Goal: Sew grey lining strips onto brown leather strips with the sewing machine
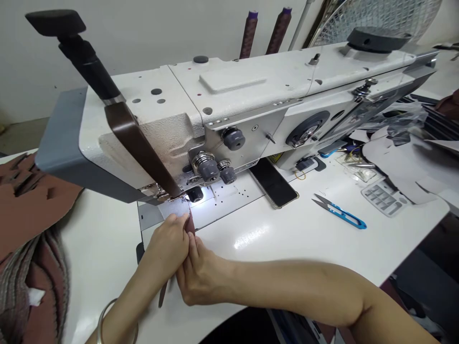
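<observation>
A white industrial sewing machine [251, 95] stands across the table. A brown strap [139, 148] runs down from a black guide arm to the needle area. My left hand [168, 246] pinches a small dark brown piece [191, 223] lying against a grey mesh patch [174, 209] just in front of the presser foot. My right hand [201, 277] lies directly behind it, thumb and fingers closed on the same brown piece. A lamp lights the needle plate [222, 200].
Blue thread snips [340, 212] lie on the white table [304, 239] to the right, near a dark phone [274, 184] and a grey keypad [385, 197]. Brown cut pieces [28, 191] pile at the left. Two thread cones [265, 31] stand behind the machine.
</observation>
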`<state>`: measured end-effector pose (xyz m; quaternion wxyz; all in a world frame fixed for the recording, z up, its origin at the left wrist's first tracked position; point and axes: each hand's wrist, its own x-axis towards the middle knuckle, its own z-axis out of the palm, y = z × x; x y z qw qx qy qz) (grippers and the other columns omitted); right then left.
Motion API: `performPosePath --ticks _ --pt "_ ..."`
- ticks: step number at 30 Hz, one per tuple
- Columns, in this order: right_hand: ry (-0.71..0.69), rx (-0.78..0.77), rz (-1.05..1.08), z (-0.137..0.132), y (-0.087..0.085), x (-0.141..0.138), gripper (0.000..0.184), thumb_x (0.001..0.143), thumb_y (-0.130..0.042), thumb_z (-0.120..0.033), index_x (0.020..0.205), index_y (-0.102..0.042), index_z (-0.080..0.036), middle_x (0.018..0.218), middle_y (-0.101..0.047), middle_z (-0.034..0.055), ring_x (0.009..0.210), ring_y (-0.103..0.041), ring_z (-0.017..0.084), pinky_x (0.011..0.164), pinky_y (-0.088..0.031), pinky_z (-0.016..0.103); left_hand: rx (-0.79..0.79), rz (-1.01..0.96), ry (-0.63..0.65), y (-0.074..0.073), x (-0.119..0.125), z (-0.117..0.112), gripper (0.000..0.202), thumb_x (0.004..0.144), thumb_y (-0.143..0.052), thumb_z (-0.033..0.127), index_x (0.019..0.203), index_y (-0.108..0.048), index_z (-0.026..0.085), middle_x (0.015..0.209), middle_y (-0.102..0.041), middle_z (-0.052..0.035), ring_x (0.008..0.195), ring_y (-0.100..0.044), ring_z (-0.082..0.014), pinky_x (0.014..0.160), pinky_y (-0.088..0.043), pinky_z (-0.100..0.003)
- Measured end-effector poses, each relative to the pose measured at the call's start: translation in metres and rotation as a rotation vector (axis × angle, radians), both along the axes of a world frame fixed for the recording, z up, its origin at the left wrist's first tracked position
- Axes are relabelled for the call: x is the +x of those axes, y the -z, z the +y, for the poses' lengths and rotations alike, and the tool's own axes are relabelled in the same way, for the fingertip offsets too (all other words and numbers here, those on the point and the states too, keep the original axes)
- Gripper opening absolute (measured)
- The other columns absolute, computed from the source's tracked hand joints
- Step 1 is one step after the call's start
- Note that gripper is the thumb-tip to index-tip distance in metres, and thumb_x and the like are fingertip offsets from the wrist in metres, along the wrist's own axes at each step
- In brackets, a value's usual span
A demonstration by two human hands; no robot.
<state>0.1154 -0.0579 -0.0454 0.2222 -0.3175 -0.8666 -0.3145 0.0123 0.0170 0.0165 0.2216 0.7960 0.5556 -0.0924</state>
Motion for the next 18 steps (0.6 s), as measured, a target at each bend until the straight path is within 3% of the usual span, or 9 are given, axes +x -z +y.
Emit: performPosePath --ticks 5,11,18 --pt "-0.011 -0.017 0.049 0.007 0.004 0.001 0.023 0.077 -0.046 -0.007 0.085 -0.066 0.003 0.082 -0.07 0.0283 0.079 -0.071 0.039 0.064 -0.058 0.051 -0.041 -0.028 -0.02 -0.002 -0.001 0.002 0.034 0.088 -0.032 0.011 0.101 -0.063 0.019 0.089 -0.062 -0.0056 0.08 -0.06 -0.0183 0.072 -0.044 -0.029" --pt "0.004 -0.006 0.073 0.014 0.008 0.003 0.025 0.078 -0.044 -0.005 0.088 -0.065 0.004 0.081 -0.069 0.0291 0.079 -0.07 0.04 0.067 -0.056 0.056 -0.039 -0.029 0.011 -0.001 0.001 0.009 0.034 0.089 -0.031 0.013 0.1 -0.062 0.018 0.091 -0.062 -0.0074 0.079 -0.061 -0.0193 0.071 -0.044 -0.03" --pt "-0.011 0.005 0.15 0.017 0.011 0.004 0.023 0.081 -0.043 -0.009 0.079 -0.064 0.0 0.077 -0.069 0.028 0.077 -0.071 0.038 0.068 -0.057 0.053 -0.024 -0.043 0.017 0.003 -0.002 0.016 0.034 0.09 -0.031 0.017 0.101 -0.063 0.02 0.091 -0.064 -0.0071 0.084 -0.063 -0.0207 0.073 -0.046 -0.031"
